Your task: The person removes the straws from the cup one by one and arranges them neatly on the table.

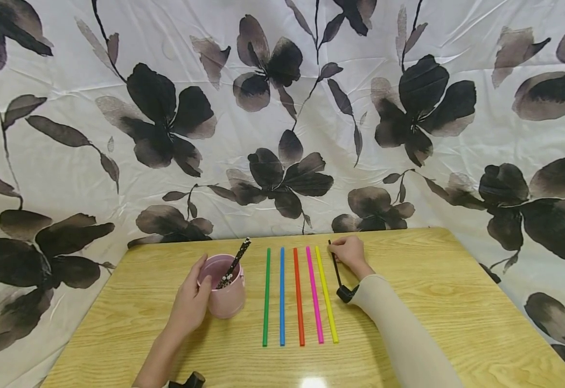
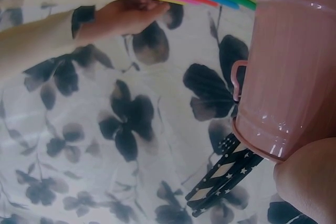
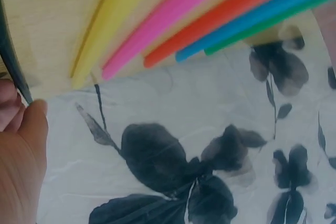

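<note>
My left hand [image 1: 192,296] grips the rim and side of a pink pail [image 1: 227,302] at the left of the table. Several black straws patterned with stars and dots [image 2: 226,174] lean inside it and stick out over the rim. At the right, my right hand [image 1: 351,253] pinches a black straw [image 1: 335,264] near its far end. That straw lies beside a row of straws: yellow [image 1: 327,296], pink [image 1: 314,296], red [image 1: 299,296], blue [image 1: 282,296] and green [image 1: 266,296], running roughly parallel between the two hands.
Everything stands on a light wooden table [image 1: 132,312]. Behind its far edge hangs a white cloth [image 1: 340,140] with dark flower prints. Black wrist cameras sit at the right wrist [image 1: 346,293] and the left wrist [image 1: 192,380].
</note>
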Demonstrator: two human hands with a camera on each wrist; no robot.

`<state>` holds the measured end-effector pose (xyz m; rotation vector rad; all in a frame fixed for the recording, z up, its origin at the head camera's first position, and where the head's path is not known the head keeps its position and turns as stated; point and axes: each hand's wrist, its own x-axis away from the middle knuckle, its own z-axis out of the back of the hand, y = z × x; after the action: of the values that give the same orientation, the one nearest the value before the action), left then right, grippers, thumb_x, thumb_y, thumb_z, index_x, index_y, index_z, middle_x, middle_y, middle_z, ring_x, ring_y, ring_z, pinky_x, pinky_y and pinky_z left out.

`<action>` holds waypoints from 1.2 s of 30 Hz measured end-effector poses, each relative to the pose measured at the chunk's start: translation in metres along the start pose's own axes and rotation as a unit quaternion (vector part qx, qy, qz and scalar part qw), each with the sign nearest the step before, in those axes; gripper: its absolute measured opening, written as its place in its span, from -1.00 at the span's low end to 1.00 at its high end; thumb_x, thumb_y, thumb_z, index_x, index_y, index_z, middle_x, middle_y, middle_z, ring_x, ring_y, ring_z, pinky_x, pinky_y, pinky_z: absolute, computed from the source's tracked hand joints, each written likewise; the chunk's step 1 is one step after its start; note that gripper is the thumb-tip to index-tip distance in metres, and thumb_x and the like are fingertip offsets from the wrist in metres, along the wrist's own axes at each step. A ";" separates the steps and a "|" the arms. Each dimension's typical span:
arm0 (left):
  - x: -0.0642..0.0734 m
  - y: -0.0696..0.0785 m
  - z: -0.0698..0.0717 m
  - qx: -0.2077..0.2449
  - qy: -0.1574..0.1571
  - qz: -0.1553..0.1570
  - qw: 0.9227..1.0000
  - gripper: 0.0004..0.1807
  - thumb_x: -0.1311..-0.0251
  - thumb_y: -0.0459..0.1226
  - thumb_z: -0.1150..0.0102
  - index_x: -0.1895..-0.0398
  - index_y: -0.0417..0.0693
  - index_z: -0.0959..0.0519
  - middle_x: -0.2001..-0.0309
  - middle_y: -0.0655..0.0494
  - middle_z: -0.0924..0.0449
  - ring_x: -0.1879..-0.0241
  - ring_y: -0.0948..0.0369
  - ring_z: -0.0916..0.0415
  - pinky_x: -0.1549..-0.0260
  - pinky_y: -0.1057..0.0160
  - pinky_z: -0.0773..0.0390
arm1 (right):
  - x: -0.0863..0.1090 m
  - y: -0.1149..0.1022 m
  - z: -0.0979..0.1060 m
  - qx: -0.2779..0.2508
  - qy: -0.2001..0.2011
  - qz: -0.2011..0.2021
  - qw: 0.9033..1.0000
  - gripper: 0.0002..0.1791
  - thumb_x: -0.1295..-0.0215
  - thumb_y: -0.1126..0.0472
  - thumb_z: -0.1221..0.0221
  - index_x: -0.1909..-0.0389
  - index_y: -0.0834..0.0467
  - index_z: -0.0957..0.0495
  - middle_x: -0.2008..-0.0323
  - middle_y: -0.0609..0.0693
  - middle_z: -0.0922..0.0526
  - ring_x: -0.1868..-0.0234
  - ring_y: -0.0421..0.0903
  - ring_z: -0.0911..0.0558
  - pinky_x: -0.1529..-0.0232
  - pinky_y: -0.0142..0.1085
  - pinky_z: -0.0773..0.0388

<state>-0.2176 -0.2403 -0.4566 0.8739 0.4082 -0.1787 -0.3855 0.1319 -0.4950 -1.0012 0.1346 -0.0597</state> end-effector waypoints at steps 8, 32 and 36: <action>0.001 0.001 0.000 -0.005 0.000 0.006 1.000 -0.47 -0.31 -0.15 0.26 -0.34 0.07 -0.03 -0.25 -0.01 -0.14 -0.19 0.02 -0.13 -0.05 -0.07 -0.21 | 0.001 -0.012 0.001 -0.116 -0.004 -0.001 0.993 -0.80 -0.05 0.12 -0.22 0.38 0.19 -0.62 0.58 0.16 -0.58 0.64 -0.03 -0.54 0.68 -0.36 -0.48; 0.001 0.001 0.000 -0.008 0.013 -0.007 1.000 -0.48 -0.30 -0.16 0.24 -0.32 -0.03 -0.07 -0.24 -0.02 -0.16 -0.18 0.01 -0.15 -0.04 -0.07 -0.22 | 0.152 -0.168 -0.030 -0.159 -0.183 0.289 0.926 -0.88 -0.06 0.31 -0.20 0.35 0.22 -0.62 0.40 0.05 -0.63 0.56 -0.02 -0.58 0.62 -0.35 -0.51; 0.001 0.001 0.000 -0.007 0.011 -0.005 1.000 -0.48 -0.30 -0.15 0.24 -0.33 0.01 -0.06 -0.24 -0.03 -0.17 -0.17 0.02 -0.17 -0.03 -0.07 -0.24 | 0.167 -0.178 -0.036 -0.137 -0.185 0.323 0.918 -0.87 -0.03 0.30 -0.23 0.35 0.21 -0.63 0.40 0.02 -0.64 0.54 -0.17 -0.58 0.59 -0.43 -0.51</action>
<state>-0.2165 -0.2393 -0.4565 0.8615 0.4338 -0.1760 -0.2229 -0.0120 -0.3786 -1.1865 0.1220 0.7699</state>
